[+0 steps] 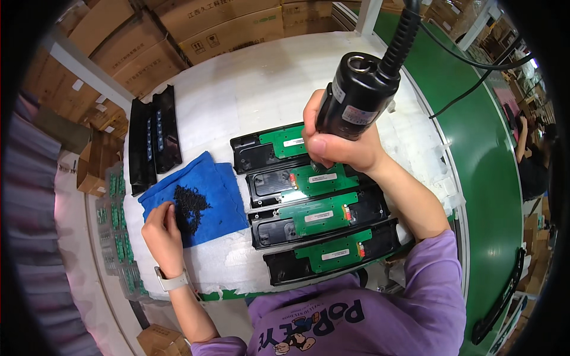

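Note:
My right hand [353, 151] is wrapped round a black electric screwdriver [359, 89], its cord rising at the top. The driver's lower end is over a green circuit board [326, 179] lying in a long black plastic housing [270, 188]; the hand partly covers the spot, and I cannot tell whether the bit touches. My left hand [163, 234] rests at the left edge of a pile of small black screws [189, 207] on a folded blue cloth [225, 187]. Its thumb and forefinger are pinched; anything between them is too small to make out.
More black housings with green boards [320, 216] lie in a row before me. Two black strips [142, 142] lie at the table's far left. Trays of green boards [122, 237] stand left of the white-covered table [237, 77]. Cardboard boxes [231, 35] stand behind, a green conveyor [475, 148] right.

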`<state>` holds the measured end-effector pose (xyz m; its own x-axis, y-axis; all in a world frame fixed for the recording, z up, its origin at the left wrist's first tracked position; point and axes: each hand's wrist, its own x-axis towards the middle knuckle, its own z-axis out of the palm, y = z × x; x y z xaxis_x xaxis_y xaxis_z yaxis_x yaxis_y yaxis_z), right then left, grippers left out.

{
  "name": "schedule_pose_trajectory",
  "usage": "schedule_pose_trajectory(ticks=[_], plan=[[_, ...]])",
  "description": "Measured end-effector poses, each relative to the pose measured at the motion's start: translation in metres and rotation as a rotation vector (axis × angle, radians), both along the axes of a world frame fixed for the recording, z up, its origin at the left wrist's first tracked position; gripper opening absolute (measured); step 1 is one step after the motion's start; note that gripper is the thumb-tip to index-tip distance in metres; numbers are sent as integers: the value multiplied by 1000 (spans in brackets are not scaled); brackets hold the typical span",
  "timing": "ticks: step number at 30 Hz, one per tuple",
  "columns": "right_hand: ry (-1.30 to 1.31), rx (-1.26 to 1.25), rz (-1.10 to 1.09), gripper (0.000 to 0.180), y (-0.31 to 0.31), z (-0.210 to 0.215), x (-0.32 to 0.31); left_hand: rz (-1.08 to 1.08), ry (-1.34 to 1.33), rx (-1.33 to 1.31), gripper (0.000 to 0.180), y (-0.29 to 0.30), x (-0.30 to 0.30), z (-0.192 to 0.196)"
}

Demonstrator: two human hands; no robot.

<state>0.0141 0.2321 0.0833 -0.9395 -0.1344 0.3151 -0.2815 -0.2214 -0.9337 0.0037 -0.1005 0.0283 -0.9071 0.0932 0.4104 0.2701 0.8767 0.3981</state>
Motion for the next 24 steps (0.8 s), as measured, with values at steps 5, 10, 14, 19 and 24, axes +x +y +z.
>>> schedule_pose_trajectory(ticks=[5,10,14,19,24], plan=[[114,150,-30,21,-4,1,0,-31,-220,443,13,10,-10,-4],[-12,24,14,22,3,11,7,-277,-681,825,17,65,-12,8],[194,-287,101,37,13,23,9,-506,-846,862,15,110,-5,16],[306,-419,133,37,18,25,12,-692,-775,794,13,141,4,17],[297,-393,112,38,10,22,16,-713,-644,654,12,143,6,11]])
